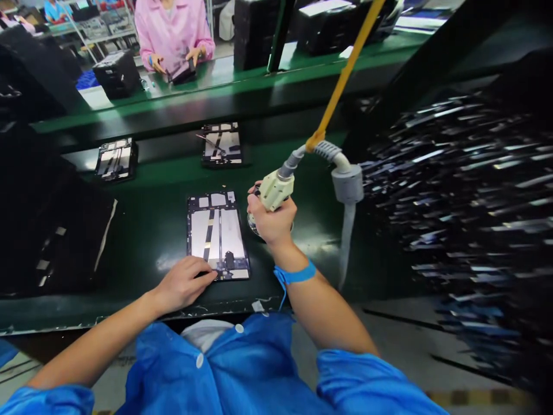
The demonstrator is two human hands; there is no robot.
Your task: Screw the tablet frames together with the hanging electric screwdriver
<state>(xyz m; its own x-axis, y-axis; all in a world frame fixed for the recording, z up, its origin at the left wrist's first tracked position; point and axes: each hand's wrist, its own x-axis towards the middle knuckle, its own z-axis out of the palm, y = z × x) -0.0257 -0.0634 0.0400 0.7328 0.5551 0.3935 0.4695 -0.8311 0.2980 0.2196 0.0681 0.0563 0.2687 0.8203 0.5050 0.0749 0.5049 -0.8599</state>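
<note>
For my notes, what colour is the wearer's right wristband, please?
The right wristband is bright blue, showing best in the head view.

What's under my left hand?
The left hand covers the near left corner of the open tablet, with green table showing around it. What lies directly beneath the hand can't be seen.

Grips a cream corded tool (276, 190) in the right hand (274, 218), just beside an opened flat device (231, 230). Touches the device's lower edge with the left hand (185, 282).

Three flat-lying open tablets (228, 230) (222, 144) (116, 159), one corded tool (275, 190), one yellow strap (345, 75).
</note>
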